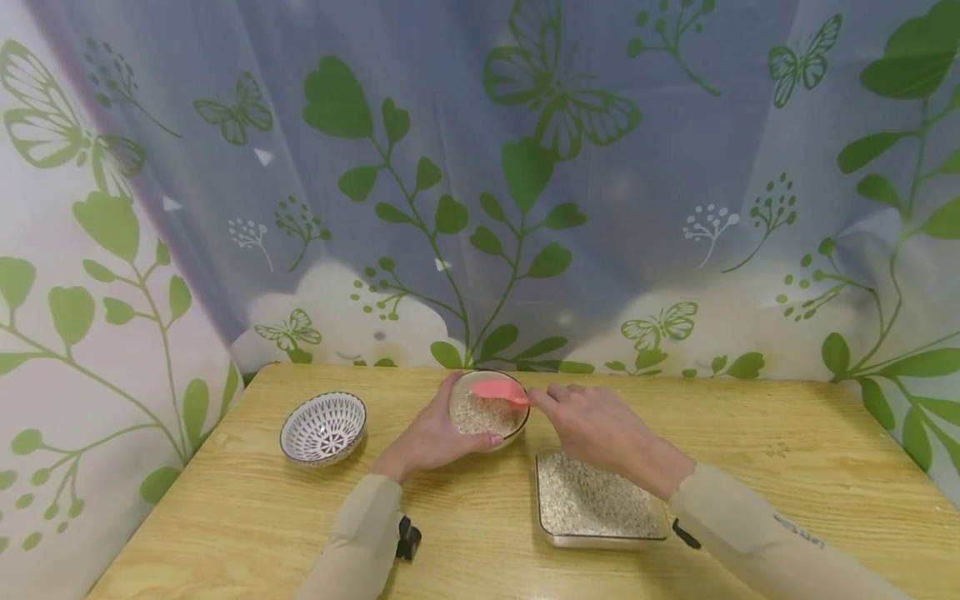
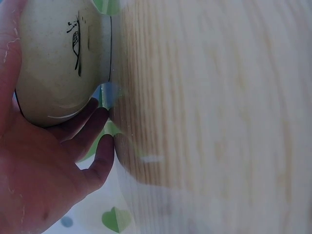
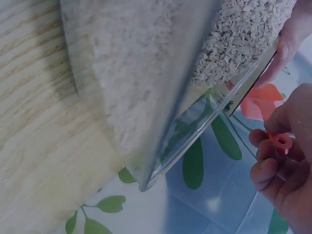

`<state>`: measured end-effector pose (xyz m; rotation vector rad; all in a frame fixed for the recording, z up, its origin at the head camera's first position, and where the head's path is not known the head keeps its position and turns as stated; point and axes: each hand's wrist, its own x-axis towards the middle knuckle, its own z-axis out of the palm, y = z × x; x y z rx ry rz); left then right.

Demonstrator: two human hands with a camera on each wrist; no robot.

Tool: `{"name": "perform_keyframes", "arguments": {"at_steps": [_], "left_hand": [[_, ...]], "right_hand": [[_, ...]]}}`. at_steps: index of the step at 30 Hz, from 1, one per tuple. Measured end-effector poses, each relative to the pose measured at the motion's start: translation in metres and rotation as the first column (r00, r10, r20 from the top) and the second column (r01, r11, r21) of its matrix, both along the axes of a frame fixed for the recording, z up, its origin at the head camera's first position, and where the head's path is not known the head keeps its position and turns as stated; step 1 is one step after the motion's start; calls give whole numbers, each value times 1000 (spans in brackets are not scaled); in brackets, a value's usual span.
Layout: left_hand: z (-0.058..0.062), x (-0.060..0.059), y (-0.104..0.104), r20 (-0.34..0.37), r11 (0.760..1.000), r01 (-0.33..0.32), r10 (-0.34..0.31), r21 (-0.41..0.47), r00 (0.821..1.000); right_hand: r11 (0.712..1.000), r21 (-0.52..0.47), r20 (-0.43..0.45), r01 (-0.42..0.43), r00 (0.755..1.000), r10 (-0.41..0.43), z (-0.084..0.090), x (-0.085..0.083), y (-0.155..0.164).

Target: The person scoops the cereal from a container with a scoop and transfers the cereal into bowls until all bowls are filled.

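Note:
My left hand [image 1: 431, 435] grips a small cream bowl [image 2: 58, 63] with a dark rim, thumb on its near edge. The bowl is tilted and holds pale oat-like flakes [image 1: 480, 417]. A dark drawing marks its outer wall in the left wrist view. In my right hand [image 1: 596, 425] is the handle of a pink scoop [image 1: 498, 390], pinched between thumb and fingers. The scoop's head lies over the far side of the bowl's mouth. Below the right forearm stands a rectangular dish [image 1: 600, 542] filled with similar flakes [image 3: 239, 39].
A black-and-white patterned bowl [image 1: 324, 429] sits on the left part of the wooden table [image 1: 225, 508]. A small black object [image 1: 408, 537] shows beside the left sleeve. Behind the table hangs a curtain [image 1: 600, 208] printed with leaves and butterflies.

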<state>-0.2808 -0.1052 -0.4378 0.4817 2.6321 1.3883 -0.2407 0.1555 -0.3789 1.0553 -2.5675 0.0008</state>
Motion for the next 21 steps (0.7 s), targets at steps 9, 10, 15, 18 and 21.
{"name": "perform_keyframes", "arguments": {"at_steps": [9, 10, 15, 18, 21], "left_hand": [[0, 2, 1, 42, 993, -85, 89, -86, 995], [0, 2, 1, 45, 992, -88, 92, -89, 995], [-1, 1, 1, 48, 991, -92, 97, -97, 994], [0, 2, 1, 46, 991, -91, 96, -95, 994], [0, 2, 1, 45, 992, -91, 95, -88, 994]], "right_hand": [[973, -175, 355, 153, 931, -82, 1, -3, -3], [968, -182, 387, 173, 917, -91, 1, -3, -3], [952, -224, 515, 206, 855, -64, 0, -5, -2], [942, -265, 590, 205, 807, -9, -2, -6, -1], [930, -300, 644, 213, 764, 33, -4, -10, 1]]}}
